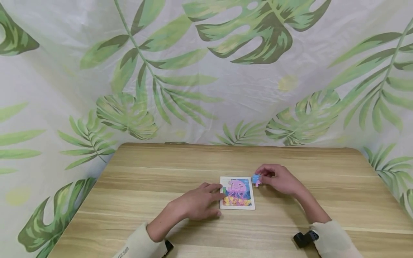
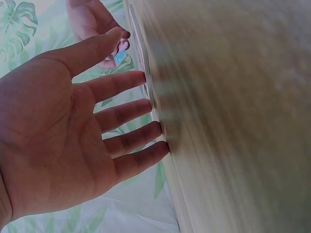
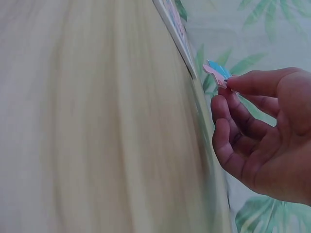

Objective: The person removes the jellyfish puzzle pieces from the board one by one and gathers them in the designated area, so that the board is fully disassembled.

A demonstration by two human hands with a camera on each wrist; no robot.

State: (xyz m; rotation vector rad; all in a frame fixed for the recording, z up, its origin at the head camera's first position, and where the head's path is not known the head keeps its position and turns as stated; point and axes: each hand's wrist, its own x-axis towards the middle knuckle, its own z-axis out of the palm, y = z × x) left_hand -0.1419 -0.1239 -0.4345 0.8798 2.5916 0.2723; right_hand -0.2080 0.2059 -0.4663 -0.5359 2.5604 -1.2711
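A small jigsaw puzzle with a white frame lies on the table, showing a pink jellyfish over a blue and yellow sea floor. A pale gap shows at its upper left corner. My right hand pinches a blue and pink puzzle piece between thumb and fingers, just off the frame's upper right side. The same puzzle piece appears tilted in the right wrist view. My left hand has its fingers spread, fingertips on the frame's left edge; the left wrist view shows these fingers nearly straight.
The wood-grain table stretches out on all sides of the puzzle. Behind it hangs a pale cloth printed with green leaves. A black wrist device sits at the right sleeve.
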